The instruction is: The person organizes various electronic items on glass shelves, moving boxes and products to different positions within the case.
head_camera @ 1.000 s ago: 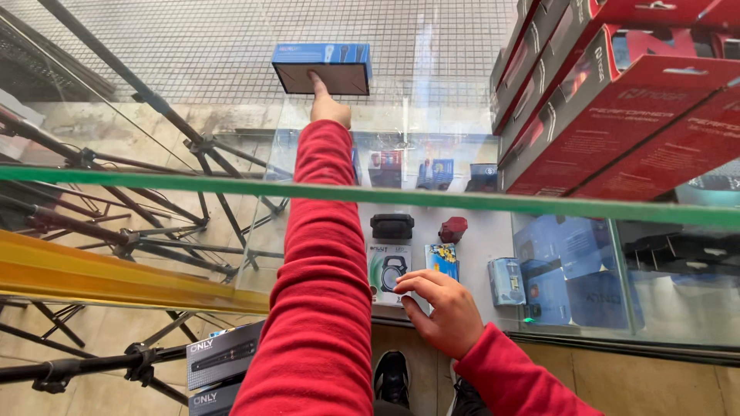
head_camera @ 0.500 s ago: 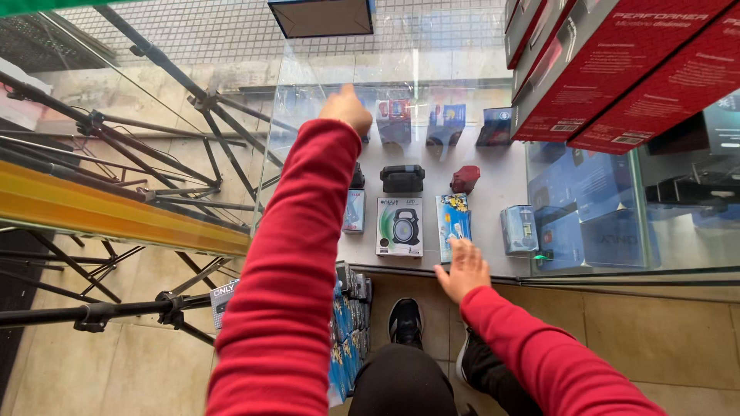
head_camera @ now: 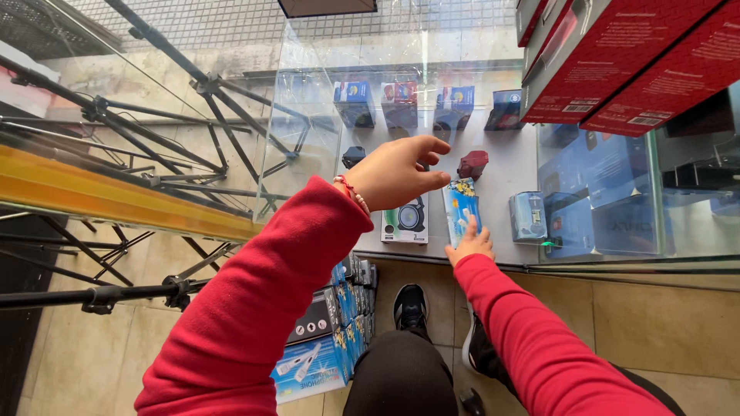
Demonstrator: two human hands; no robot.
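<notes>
- Glass case shelf (head_camera: 501, 166) carries the goods; red cartons (head_camera: 617, 62) stacked upper right.
- My left hand (head_camera: 397, 171) hovers above the shelf, grip half-curled, empty.
- My right hand (head_camera: 470, 245) sits at the shelf's front edge, fingers flat on the blue blister pack (head_camera: 461, 206).
- Pack's long axis runs away from me; right hand nearer.
- Headphone box (head_camera: 406, 223) partly hidden under my left wrist.

A small retail shop selling electronics. A glass display case (head_camera: 462, 46) holds boxed gadgets set out in rows on a grey shelf (head_camera: 501, 173). Large red product cartons (head_camera: 617, 62) are stacked at upper right, and more packaged goods (head_camera: 331, 339) stand on the tiled floor (head_camera: 92, 347).
</notes>
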